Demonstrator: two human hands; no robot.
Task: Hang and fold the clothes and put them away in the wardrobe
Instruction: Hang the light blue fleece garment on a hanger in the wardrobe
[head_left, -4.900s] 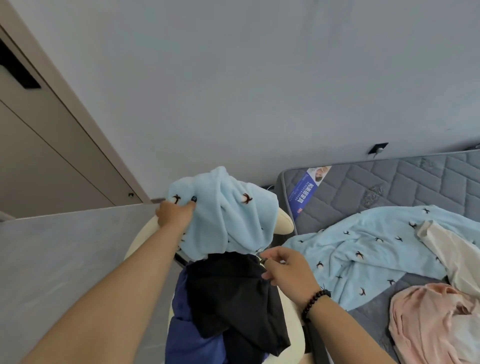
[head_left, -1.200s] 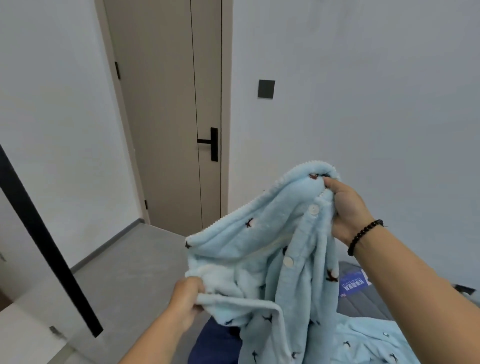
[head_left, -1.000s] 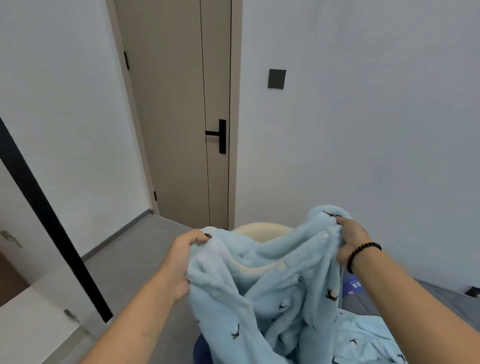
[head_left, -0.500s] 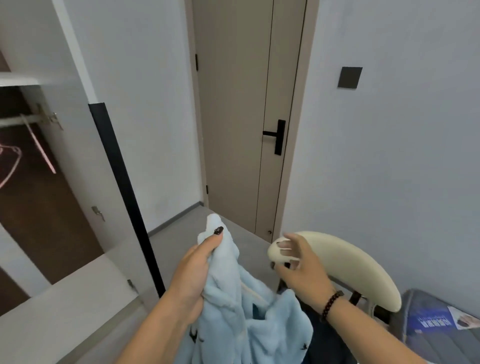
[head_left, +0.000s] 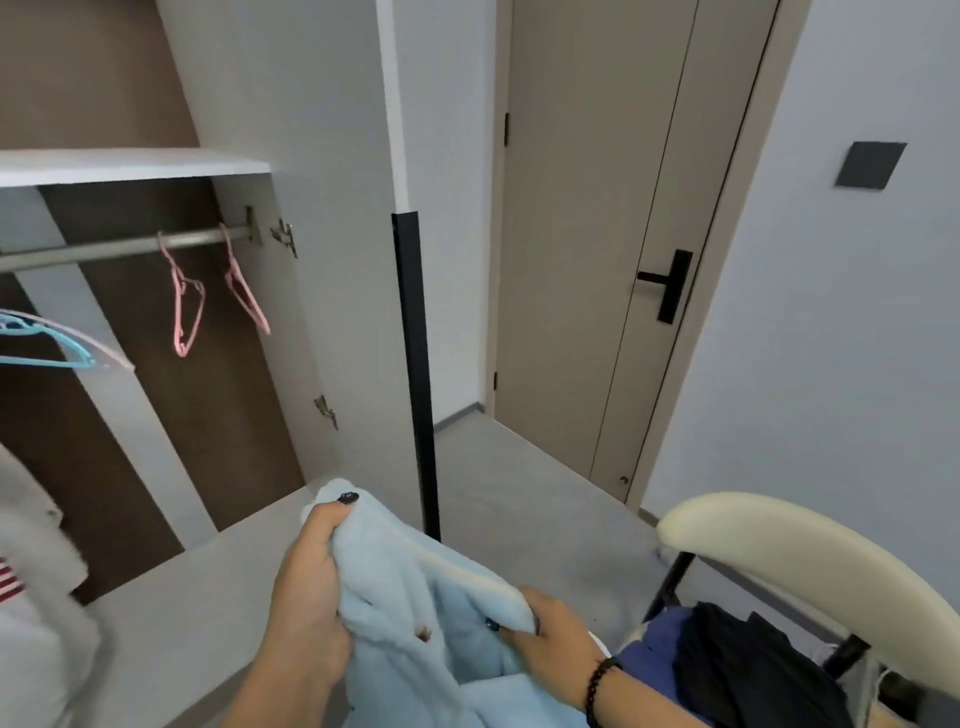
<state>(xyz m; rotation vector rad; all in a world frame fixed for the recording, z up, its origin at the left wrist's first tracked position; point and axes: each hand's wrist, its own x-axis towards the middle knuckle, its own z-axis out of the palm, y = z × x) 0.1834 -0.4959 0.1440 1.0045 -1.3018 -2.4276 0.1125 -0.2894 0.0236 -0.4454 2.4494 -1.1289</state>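
No legible text, label, brand or number anywhere in view

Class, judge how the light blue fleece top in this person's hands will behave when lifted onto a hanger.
The fleece top likely flops: it sags between left hand and right hand. Its fuzzy pile probably grips rather than slips. It seems bulky but light.

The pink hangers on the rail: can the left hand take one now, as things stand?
Probably not yet. The left hand grips the light blue garment, so it is occupied. The path to the pink hangers looks free, since the wardrobe stands open, but they hang well above and beyond it.
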